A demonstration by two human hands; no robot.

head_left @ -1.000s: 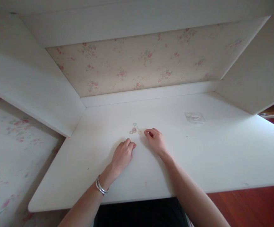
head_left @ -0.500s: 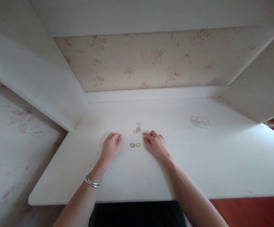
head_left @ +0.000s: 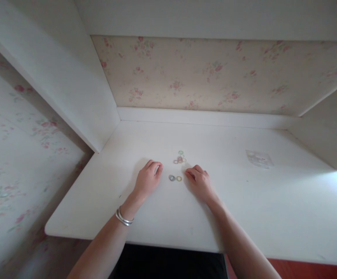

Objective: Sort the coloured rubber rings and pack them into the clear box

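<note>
Both of my hands rest on a white desk (head_left: 244, 209). My left hand (head_left: 148, 180), with silver bangles (head_left: 124, 218) on its wrist, lies palm down with its fingers curled. My right hand (head_left: 200, 182) lies palm down, fingertips loosely bent. Between them sit two small rings, a blue one (head_left: 172, 178) and a yellow one (head_left: 179, 178). A little farther back lies a small cluster of several coloured rings (head_left: 179, 159). Neither hand holds anything that I can see.
A small clear plastic bag (head_left: 258, 158) lies on the desk at the right. White side panels (head_left: 69, 77) close in the desk left and right, with floral wallpaper (head_left: 215, 73) behind. Red-brown floor (head_left: 316, 271) shows at the lower right.
One second ago my left hand covered the spot where the blue and yellow rings now lie; it slid left, uncovering them. The view has shifted, and my right hand has drawn back slightly from the cluster.
</note>
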